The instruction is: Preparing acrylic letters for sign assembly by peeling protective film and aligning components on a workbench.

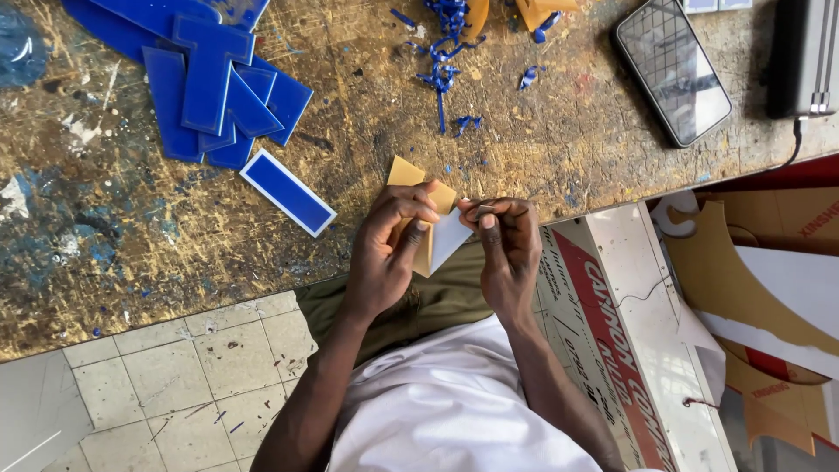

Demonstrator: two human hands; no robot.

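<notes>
while at bench edge (262, 288), hands (393, 240) on plastic piece (447, 238)

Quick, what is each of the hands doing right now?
Left hand: closed on a small tan and white piece.
Right hand: fingertips pinched at that piece's top edge; what they grip cannot be told.

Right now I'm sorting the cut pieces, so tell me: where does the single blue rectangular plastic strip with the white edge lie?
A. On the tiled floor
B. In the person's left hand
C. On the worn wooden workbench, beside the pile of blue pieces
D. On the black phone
C: the blue rectangular plastic strip with the white edge lies flat on the worn wooden workbench, just below the pile of blue pieces, in neither hand.
</notes>
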